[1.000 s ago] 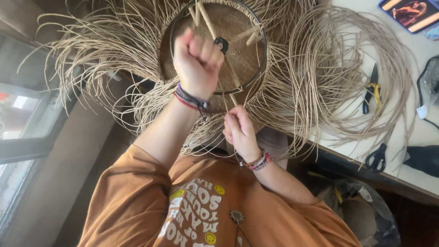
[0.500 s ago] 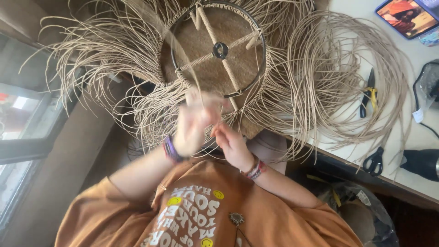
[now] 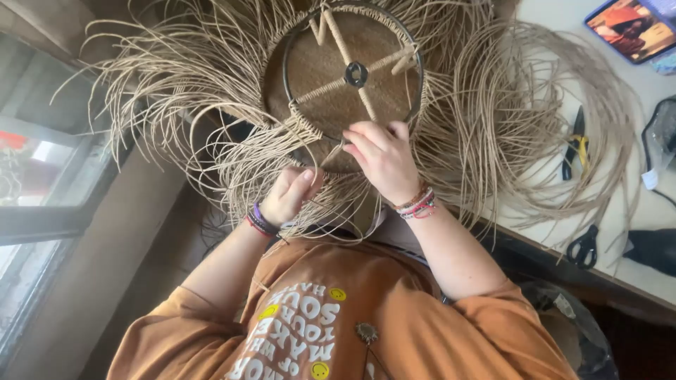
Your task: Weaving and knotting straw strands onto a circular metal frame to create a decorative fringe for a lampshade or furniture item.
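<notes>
I note an orange short-sleeved shirt with white lettering and yellow smiley faces, dark and purple bands on one wrist, pink and beaded bracelets on the other.

A window fills the left edge, its dark frame running aslant; daylight comes pale through the glass, with a red shape behind the upper pane; beside it a plain brown wall slopes down toward the bottom. On the right stands a white table with a dark edge; on it lie pliers with yellow grips, black scissors, a black thing at the far right, partly cut off, and a tablet in a blue case at the top corner; under the table it is dim, and a clear bag sits there.
</notes>
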